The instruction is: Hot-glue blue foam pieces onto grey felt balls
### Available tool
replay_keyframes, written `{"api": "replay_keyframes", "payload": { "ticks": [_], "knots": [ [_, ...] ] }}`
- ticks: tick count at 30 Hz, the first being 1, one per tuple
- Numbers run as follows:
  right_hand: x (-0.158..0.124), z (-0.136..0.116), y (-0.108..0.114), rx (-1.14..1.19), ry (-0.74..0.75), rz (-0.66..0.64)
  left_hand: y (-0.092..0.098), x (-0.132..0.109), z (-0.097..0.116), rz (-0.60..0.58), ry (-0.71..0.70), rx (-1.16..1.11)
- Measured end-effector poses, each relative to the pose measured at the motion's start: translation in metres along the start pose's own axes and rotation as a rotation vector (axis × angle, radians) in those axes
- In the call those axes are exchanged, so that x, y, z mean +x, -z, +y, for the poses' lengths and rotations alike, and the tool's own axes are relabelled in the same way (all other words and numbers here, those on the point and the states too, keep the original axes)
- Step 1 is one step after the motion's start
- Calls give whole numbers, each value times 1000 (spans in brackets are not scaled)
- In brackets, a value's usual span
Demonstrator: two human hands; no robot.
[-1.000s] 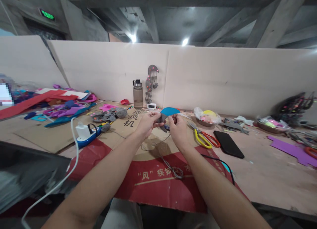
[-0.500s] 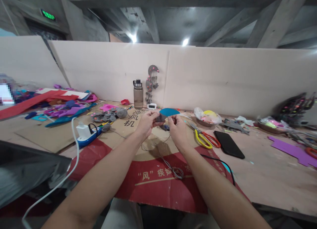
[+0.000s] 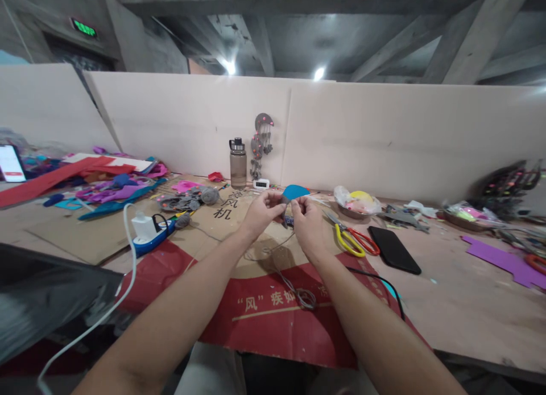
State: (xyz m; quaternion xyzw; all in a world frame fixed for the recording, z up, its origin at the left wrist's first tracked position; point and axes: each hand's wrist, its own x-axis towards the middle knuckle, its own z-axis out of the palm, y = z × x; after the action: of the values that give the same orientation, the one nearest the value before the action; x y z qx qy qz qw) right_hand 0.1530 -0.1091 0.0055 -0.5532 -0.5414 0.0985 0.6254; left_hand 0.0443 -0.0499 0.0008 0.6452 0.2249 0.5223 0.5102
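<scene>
My left hand (image 3: 261, 213) and my right hand (image 3: 306, 220) are raised together above the cardboard sheet (image 3: 256, 292), fingertips almost touching. Both pinch a small blue felt piece (image 3: 295, 192) that sticks up between them, with a grey bit beneath it. A thin grey cord (image 3: 285, 275) hangs from the hands and ends in a coil on the red printed cardboard.
Yellow-and-red scissors (image 3: 352, 239) and a black phone (image 3: 393, 249) lie to the right. A water bottle (image 3: 238, 163) and a grey felt hanging (image 3: 259, 143) stand at the back wall. Felt scraps (image 3: 115, 184) and a white charger (image 3: 144, 227) on a blue power strip are at left; purple felt (image 3: 505, 259) is at far right.
My hands have drawn closer together and the blue felt piece shows less, now folded or turned more upright between the fingers.
</scene>
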Motion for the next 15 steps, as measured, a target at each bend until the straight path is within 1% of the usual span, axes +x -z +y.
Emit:
{"api": "replay_keyframes", "payload": {
  "ticks": [4,7,9,15],
  "knots": [
    [0,3,-4,-7,64,-31,0,-2,-2,-28,-47,190],
    [-2,7,-7,-35,133,-60,2,-3,-5,-22,-41,277],
    [-3,8,-7,-54,153,-55,3,-3,-5,-3,-15,277],
    [-2,9,-3,-84,154,-8,3,-2,-1,35,60,124]
  ]
}}
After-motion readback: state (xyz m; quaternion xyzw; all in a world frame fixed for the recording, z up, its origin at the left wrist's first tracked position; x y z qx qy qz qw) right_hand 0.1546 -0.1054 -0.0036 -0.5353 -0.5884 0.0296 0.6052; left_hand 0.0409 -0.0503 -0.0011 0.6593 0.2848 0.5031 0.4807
